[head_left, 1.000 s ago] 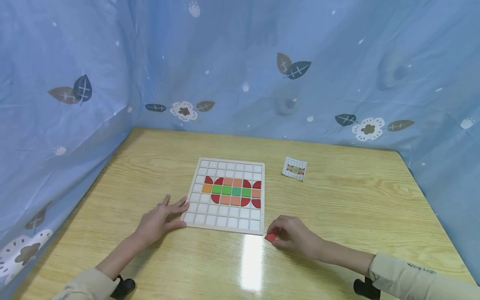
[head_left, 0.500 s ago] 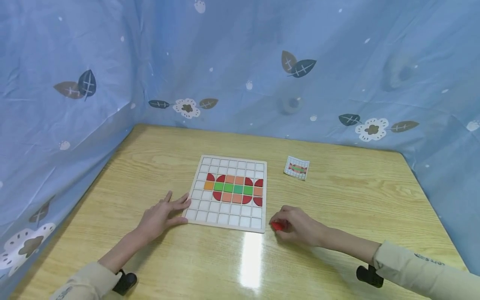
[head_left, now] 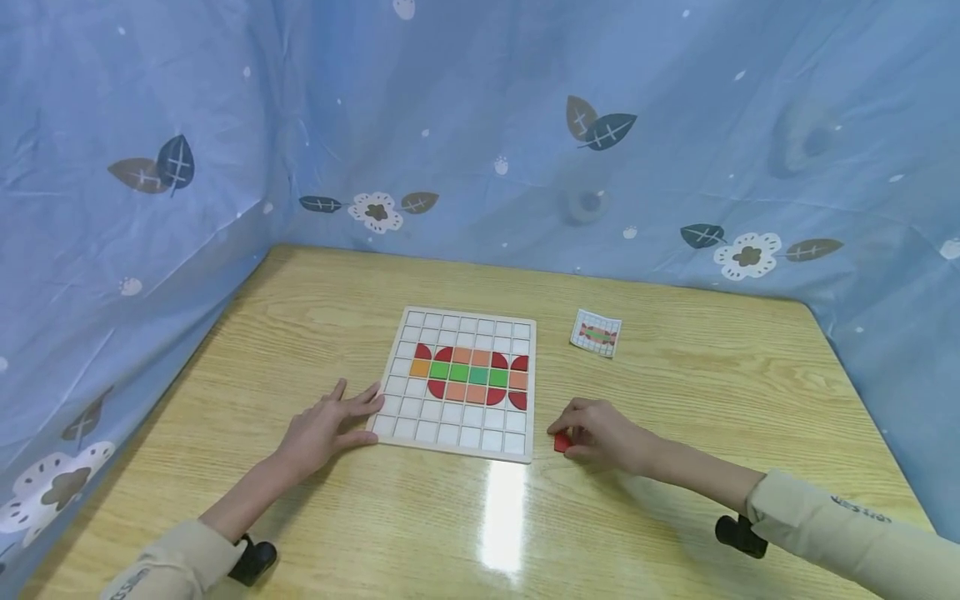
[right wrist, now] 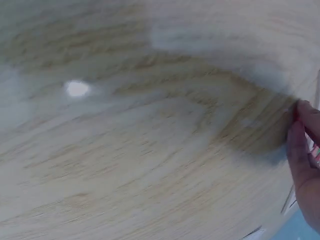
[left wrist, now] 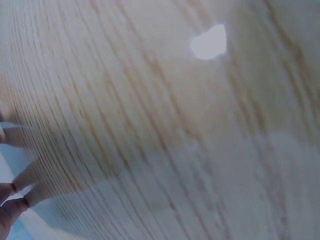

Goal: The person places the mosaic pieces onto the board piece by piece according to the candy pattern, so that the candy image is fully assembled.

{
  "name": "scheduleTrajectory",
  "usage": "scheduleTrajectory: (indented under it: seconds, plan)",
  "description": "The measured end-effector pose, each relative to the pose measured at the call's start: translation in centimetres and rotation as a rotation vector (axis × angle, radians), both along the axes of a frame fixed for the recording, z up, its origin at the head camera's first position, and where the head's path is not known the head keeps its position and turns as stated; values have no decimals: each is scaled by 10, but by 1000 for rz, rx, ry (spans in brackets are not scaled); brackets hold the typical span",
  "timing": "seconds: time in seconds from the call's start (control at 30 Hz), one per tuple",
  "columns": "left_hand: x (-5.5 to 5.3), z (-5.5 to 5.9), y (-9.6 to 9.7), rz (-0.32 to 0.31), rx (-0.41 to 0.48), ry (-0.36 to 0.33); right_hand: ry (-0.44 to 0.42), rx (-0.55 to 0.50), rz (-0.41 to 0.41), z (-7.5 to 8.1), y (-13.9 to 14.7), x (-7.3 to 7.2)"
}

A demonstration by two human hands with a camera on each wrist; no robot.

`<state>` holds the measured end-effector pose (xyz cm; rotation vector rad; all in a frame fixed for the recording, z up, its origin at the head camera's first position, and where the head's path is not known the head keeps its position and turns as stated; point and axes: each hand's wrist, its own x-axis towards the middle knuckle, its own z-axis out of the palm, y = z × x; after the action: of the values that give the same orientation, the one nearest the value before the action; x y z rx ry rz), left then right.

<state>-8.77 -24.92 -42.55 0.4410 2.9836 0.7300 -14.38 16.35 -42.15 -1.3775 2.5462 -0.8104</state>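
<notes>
A small red tile (head_left: pixel 562 442) is pinched between the thumb and fingers of my right hand (head_left: pixel 600 433), just off the board's lower right corner. A sliver of it shows at the fingertips in the right wrist view. My left hand (head_left: pixel 318 429) has its fingers spread, with fingertips and thumb at the left rim of the white gridded board (head_left: pixel 448 434). On the board, a candy-like pattern has a middle row of green tiles (head_left: pixel 459 372), salmon tiles (head_left: pixel 471 356) above and below, dark red curved pieces (head_left: pixel 437 388), and one orange tile (head_left: pixel 420 368) at left.
A small picture card (head_left: pixel 588 342) with a similar candy pattern on a grid lies right of the board. The wooden table (head_left: pixel 675 375) is bounded at the back and left by a blue patterned cloth (head_left: pixel 465 125). Each wrist wears a black camera.
My right hand has shifted slightly right and up along the board's side, turning the red tile in its fingers. The left hand has stayed at the board's left rim. The head view has shifted slightly.
</notes>
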Motion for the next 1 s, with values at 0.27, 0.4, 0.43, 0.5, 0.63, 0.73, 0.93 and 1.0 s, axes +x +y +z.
scheduleTrajectory:
  seconds: [0.27, 0.4, 0.43, 0.5, 0.63, 0.73, 0.93, 1.0]
  plan:
    - [0, 3, -2, -1, 14, -9, 83, -11, 73, -1, 5, -7]
    - [1, 2, -2, 0, 11, -8, 132, -28, 103, -2, 5, -9]
    - [1, 2, -2, -1, 9, -10, 143, -35, 92, -3, 5, -8]
    - [1, 1, -1, -4, 13, -17, 145, -51, 55, -4, 5, -6]
    - [0, 1, 0, -13, 13, -19, 128, -90, -88, -4, -1, 1]
    - [1, 0, 0, -16, 17, -17, 82, -102, -198, 1, -15, 5]
    - [2, -1, 0, -12, 8, -10, -39, -118, -288, 14, -67, -2]
    - [1, -1, 0, -11, 2, -10, -63, -136, -288, 16, -87, -8]
